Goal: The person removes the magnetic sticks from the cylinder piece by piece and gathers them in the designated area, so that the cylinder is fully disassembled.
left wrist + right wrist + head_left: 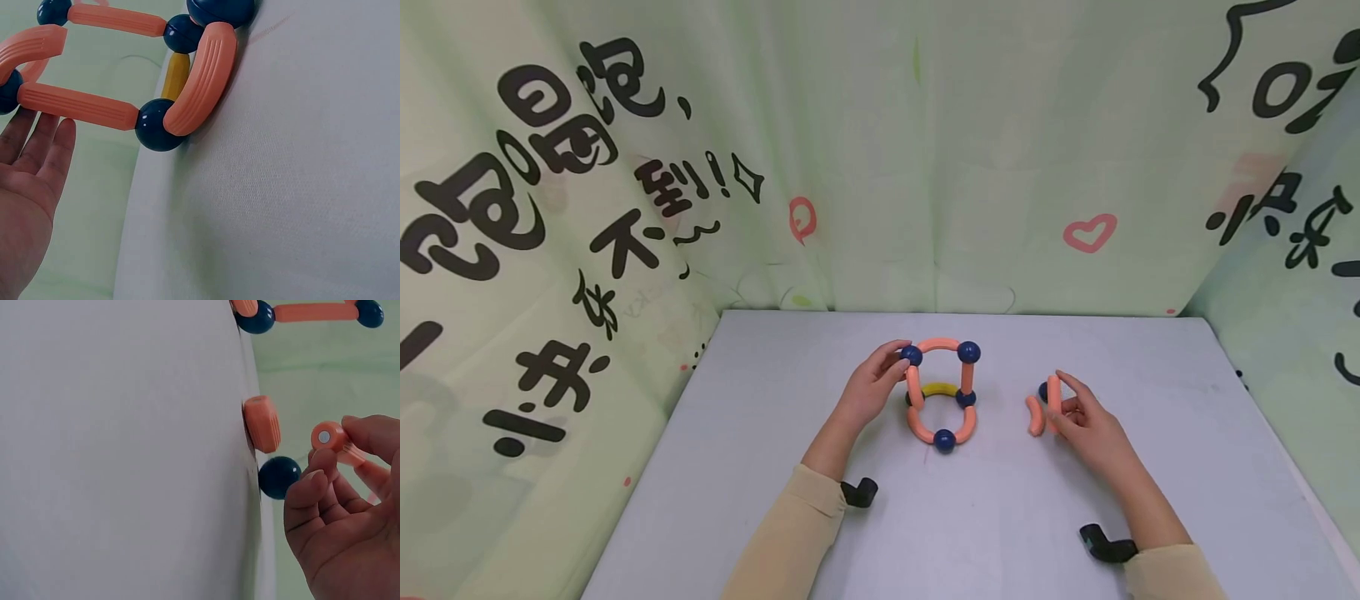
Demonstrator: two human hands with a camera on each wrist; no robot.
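Note:
A magnetic-stick frame stands on the table, with orange rods [116,20], blue balls [944,441] and a yellow rod [939,389] at its base. At its upper left corner, my left hand [871,387] holds a blue ball [912,356], fingers reaching behind an upright orange rod [78,106]. From that ball a curved orange rod [31,47] juts out with one free end. Off to the right, my right hand [1093,433] pinches a loose orange rod [1054,403], its pale round end showing in the right wrist view [324,436].
Beside the right hand, a loose blue ball [279,477] and a short curved orange rod [1035,416] lie on the white table [820,350]. Pale green curtains [962,167] with printed black characters surround the table at the back and sides.

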